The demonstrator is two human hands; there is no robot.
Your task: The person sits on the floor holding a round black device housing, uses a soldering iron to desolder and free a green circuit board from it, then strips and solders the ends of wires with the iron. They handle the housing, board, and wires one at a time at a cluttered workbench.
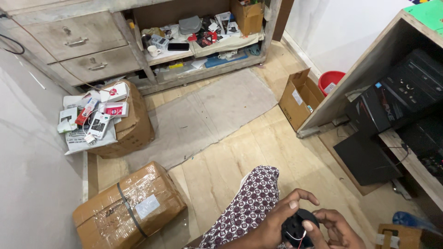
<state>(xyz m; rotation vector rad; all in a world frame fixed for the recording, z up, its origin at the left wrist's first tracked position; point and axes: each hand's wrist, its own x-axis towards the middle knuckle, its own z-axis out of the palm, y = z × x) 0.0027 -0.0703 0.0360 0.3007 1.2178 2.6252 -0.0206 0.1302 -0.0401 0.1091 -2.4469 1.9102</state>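
A small round black component point(299, 227) with thin red and white wires is held at the 6 o'clock edge of the view, above a leg clad in patterned maroon-and-white fabric point(249, 207). The left hand point(277, 221) is wrapped around its left side, with thumb and fingers pressed against the rim. The right hand point(339, 229) is closed on its right side, with the thumb laid on the face. A taped cardboard box point(129, 207) strapped with a black band is located at 8 o'clock on the tiled floor point(240, 152). A second box point(131, 124), loaded with small packages, is seen at 10 o'clock. An open carton point(300, 99) and a red bucket point(332, 80) are placed at 2 o'clock. A cluttered shelf unit point(194, 41) with drawers is positioned at 12 o'clock, with a grey mat point(207, 110) spread before it.
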